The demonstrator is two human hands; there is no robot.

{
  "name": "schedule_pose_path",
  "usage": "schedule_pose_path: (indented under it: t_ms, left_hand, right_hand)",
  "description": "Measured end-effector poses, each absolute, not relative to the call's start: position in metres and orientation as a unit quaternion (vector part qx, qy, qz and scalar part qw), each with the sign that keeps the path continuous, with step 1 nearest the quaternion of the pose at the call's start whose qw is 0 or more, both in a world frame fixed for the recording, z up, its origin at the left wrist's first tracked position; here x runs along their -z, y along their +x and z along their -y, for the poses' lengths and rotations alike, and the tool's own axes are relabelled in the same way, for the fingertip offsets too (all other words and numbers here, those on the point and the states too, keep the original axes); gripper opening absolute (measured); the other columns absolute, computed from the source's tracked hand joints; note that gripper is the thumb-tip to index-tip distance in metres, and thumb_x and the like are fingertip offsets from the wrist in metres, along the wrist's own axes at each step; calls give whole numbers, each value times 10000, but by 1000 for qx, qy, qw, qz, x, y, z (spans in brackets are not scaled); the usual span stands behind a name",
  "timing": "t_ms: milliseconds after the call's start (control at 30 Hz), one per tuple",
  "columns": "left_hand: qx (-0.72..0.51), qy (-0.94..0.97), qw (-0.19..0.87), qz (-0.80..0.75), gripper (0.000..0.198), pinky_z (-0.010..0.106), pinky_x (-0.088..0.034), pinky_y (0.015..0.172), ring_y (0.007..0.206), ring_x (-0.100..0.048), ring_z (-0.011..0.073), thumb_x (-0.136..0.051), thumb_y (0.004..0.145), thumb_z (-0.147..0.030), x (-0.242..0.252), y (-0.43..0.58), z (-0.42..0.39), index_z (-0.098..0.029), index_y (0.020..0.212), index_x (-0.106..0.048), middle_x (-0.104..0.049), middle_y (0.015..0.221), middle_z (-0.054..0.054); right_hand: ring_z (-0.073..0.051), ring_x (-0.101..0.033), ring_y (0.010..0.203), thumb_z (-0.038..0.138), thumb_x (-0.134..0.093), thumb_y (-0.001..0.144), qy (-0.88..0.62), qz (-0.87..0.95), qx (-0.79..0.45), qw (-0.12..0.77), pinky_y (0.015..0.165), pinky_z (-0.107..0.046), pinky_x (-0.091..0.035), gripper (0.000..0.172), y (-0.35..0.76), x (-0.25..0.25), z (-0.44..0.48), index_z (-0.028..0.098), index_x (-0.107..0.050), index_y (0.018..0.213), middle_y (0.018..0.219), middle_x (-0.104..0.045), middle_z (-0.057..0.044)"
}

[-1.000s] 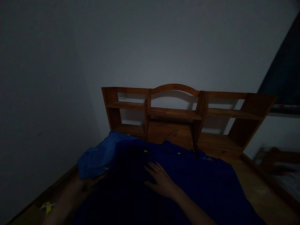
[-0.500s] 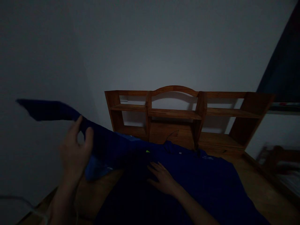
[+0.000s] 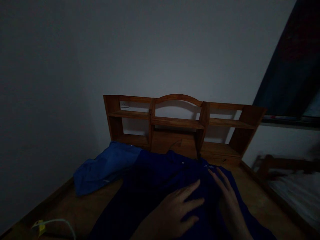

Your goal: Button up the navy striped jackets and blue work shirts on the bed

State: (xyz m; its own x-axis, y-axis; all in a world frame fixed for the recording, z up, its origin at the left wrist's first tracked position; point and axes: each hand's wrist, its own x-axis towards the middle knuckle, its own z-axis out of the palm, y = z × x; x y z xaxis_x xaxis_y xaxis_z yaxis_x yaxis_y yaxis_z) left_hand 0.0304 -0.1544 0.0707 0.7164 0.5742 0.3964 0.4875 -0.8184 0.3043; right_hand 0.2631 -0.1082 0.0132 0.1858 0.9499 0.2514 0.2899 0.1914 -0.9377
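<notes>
A dark blue shirt [image 3: 155, 180] lies spread out over the wooden surface, its collar toward the shelf unit. Over the middle of the shirt is my left hand [image 3: 177, 210], fingers spread and pointing right, with nothing held. My right hand [image 3: 228, 196] is over the shirt's right side, near a small light logo, with its fingers stretched out. Whether either hand touches the cloth is hard to tell in the dim light. A lighter blue garment [image 3: 105, 168] lies bunched at the left, partly against the dark shirt.
A wooden shelf unit [image 3: 177, 122] stands at the back against the wall. The wooden surface [image 3: 63, 208] shows at the lower left, with a pale cable [image 3: 56, 220] and a yellow item [image 3: 41, 228] on it. At the right are a raised edge [image 3: 275, 200] and a dark window [image 3: 287, 73].
My left hand has let go of the shirt's raised left part and moved right. That part has come down, showing the lighter garment. My right hand has shifted right across the shirt.
</notes>
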Motion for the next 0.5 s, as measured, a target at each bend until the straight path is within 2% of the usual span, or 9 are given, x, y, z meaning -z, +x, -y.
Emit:
schedule_pose_path:
  t_ms: [100, 167, 233, 300, 367, 500]
  left_hand:
    - [-263, 890, 61, -367, 582, 398, -305, 1095, 1366, -227, 211, -524, 849, -258, -45, 0, 146, -328, 1384, -306, -153, 1515, 9]
    - [-278, 852, 4, -443, 628, 492, -227, 1109, 1379, -175, 245, -510, 846, -212, -25, -34, 132, -329, 1405, -250, -148, 1515, 24]
    - [-275, 815, -35, -509, 712, 534, -207, 1099, 1381, -144, 284, -553, 807, -212, -2, -76, 117, -312, 1420, -205, -116, 1520, 41]
    - [-275, 783, -48, -556, 827, 534, -250, 1080, 1370, -156, 324, -628, 730, -222, 22, -119, 105, -284, 1427, -186, -87, 1520, 66]
    - [-285, 756, -45, -587, 887, 502, -306, 1061, 1347, -220, 333, -662, 667, -207, 43, -156, 96, -258, 1421, -200, -106, 1509, 86]
    - [-317, 712, 15, -627, 703, 373, -439, 961, 1201, -452, 245, -577, 648, -105, 70, -196, 80, -193, 1314, -369, -407, 1321, 91]
  right_hand:
    - [-292, -480, 1197, 550, -549, 768, -598, 484, -414, 487, 868, -389, -506, 677, 305, 0, 122, 221, -403, 1342, 1334, -472, -125]
    - [-280, -491, 1188, 521, -646, 702, -603, 460, -452, 469, 870, -362, -507, 763, 319, 10, 123, 229, -371, 1350, 1335, -471, -126]
    - [-263, -503, 1177, 488, -711, 650, -600, 445, -474, 466, 875, -326, -504, 833, 322, 15, 119, 223, -354, 1355, 1355, -448, -129]
    - [-255, -546, 1127, 477, -733, 628, -598, 430, -505, 449, 856, -305, -508, 799, 320, 15, 111, 197, -424, 1309, 1322, -484, -138]
    - [-248, -608, 1028, 479, -734, 623, -591, 419, -546, 421, 822, -297, -514, 691, 316, 12, 100, 165, -535, 1205, 1203, -584, -139]
    - [-227, -663, 837, 462, -742, 613, -570, 440, -558, 412, 743, -294, -521, 508, 305, 2, 75, 159, -646, 1010, 944, -692, -95]
